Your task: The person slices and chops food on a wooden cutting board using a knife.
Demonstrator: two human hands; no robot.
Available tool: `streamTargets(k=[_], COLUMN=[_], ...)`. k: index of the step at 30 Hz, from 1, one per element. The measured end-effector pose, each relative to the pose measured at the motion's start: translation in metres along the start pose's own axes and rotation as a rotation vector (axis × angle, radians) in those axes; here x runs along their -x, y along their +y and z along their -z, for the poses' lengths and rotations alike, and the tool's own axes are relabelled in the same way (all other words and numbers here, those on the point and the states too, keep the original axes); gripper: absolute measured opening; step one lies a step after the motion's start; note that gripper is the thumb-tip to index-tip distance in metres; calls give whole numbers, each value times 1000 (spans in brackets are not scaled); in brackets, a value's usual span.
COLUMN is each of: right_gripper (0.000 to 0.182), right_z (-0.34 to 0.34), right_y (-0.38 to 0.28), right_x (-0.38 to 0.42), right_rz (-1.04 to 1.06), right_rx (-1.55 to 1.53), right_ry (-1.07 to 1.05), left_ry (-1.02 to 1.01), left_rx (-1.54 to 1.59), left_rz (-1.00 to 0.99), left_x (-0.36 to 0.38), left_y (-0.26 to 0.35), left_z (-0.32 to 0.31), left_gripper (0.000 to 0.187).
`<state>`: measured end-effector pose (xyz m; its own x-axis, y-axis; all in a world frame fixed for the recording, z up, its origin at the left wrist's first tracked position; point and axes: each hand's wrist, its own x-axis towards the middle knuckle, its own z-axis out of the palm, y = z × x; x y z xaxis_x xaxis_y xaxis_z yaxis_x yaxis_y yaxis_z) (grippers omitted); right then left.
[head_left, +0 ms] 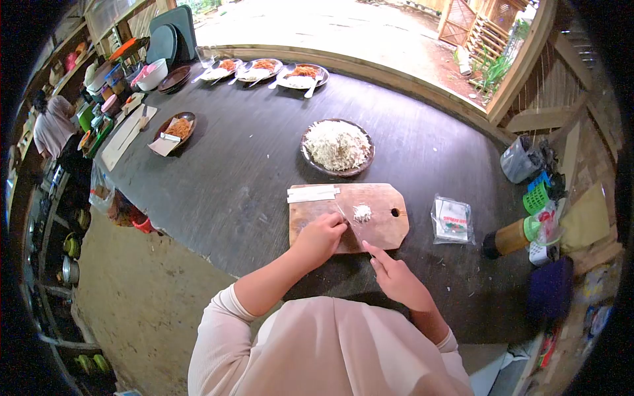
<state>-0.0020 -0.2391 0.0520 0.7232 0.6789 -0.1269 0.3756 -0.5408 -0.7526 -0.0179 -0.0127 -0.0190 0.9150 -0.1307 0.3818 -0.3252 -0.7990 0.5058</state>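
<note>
Matt, pale wooden cutting board (370, 221) on a dark, smooth tabletop (244, 178); glossy plastic packet (452, 220).

Open-air eatery kitchen; plated meals (264, 68) on dark counter (251, 171); pots (70, 245) along side shelves.

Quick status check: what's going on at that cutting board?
Left hand gripping knife. Right hand at edge of cutting board. Small white shredded pile on it. Nothing in the way.

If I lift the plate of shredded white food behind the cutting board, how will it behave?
The plate looks rigid, so it would probably lift flat. The shredded white food is heaped loosely up to the rim, so strands may spill if it tilts. It is probably light for its bulk.
</note>
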Motion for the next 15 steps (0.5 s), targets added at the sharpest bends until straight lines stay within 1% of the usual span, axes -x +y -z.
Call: streamTargets(k=[5,15], right_gripper=[42,41], right_z=[3,-5], right_y=[0,2], right_x=[0,-5], right_rz=[-15,43], right_rx=[-37,-34], right_ry=[-35,19], left_ry=[-24,-79], left_rx=[-37,-152], left_rz=[14,-21], left_x=[1,1], left_y=[4,12], left_z=[2,4], left_gripper=[21,22])
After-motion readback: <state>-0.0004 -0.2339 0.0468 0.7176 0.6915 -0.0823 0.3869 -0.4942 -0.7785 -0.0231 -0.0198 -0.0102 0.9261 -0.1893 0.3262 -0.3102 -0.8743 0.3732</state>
